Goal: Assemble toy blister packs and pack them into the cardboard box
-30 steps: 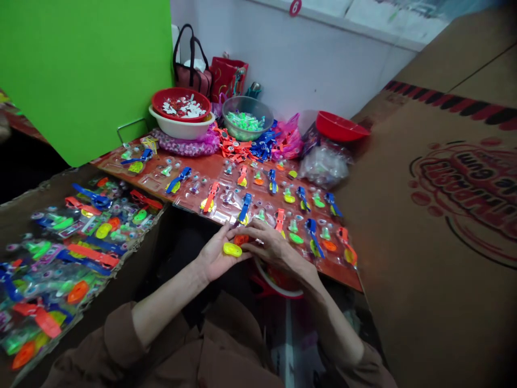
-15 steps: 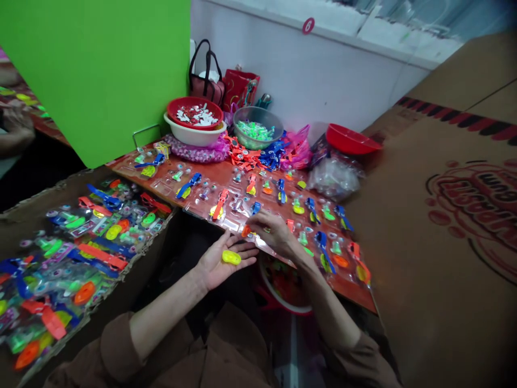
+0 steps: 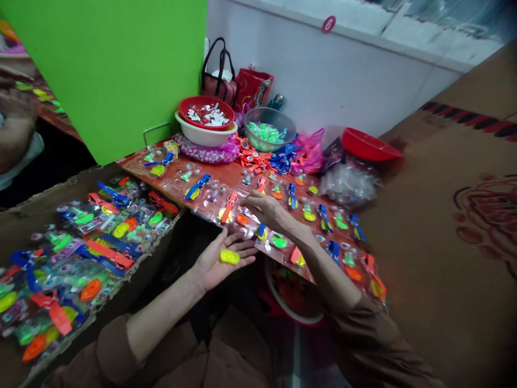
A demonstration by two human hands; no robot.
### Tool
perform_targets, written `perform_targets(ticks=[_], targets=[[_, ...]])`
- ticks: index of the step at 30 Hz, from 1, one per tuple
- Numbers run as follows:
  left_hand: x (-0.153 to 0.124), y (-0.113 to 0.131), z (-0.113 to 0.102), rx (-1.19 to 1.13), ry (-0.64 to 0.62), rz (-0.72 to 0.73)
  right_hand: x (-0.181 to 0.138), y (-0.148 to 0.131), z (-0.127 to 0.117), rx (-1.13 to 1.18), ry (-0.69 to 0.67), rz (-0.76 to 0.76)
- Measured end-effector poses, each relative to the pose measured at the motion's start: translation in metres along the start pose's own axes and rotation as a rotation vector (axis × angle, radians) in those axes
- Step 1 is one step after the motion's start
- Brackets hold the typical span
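My left hand (image 3: 220, 261) lies palm up below the table edge, fingers spread, with a small yellow oval toy piece (image 3: 229, 256) resting on the palm. My right hand (image 3: 264, 207) reaches forward over clear blister trays (image 3: 218, 196) on the red table, fingertips pinched together and pressing down at a tray pocket. An orange oval piece (image 3: 242, 219) sits in a pocket just below those fingers. The trays hold blue and orange launcher handles, small spinning tops and coloured ovals.
A cardboard box (image 3: 72, 237) of filled toy packs lies at left. At the back stand a red bowl of white parts (image 3: 205, 112), a clear bowl of green parts (image 3: 269, 129) and a red lid (image 3: 369, 145). Cardboard sheets (image 3: 456, 226) rise at right. Another person's arm (image 3: 16, 129) shows far left.
My right hand has left the left palm and moved up onto the blister trays with the orange piece, which now sits in a pocket. The left hand stays open with the yellow piece.
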State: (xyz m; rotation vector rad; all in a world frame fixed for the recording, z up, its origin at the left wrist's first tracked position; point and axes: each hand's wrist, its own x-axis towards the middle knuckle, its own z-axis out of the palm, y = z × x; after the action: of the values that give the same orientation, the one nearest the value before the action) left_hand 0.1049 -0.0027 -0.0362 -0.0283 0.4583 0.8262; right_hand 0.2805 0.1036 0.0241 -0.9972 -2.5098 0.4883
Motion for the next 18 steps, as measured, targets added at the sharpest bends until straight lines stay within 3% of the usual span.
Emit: perform_targets(ticks=[4, 9, 14, 18], targets=[[0.000, 0.007, 0.007, -0.023, -0.009, 0.040, -0.028, -0.038, 0.000, 0.087, 0.008, 0.036], [-0.002, 0.009, 0.018, -0.023, -0.036, 0.083, -0.051, -0.074, 0.025, 0.205, -0.084, 0.023], [-0.010, 0.007, 0.017, 0.021, -0.002, 0.091, -0.047, -0.078, 0.034, 0.318, -0.109, 0.060], [-0.017, 0.006, 0.001, 0.298, 0.066, 0.333, -0.038, -0.068, 0.029, 0.221, -0.059, 0.040]])
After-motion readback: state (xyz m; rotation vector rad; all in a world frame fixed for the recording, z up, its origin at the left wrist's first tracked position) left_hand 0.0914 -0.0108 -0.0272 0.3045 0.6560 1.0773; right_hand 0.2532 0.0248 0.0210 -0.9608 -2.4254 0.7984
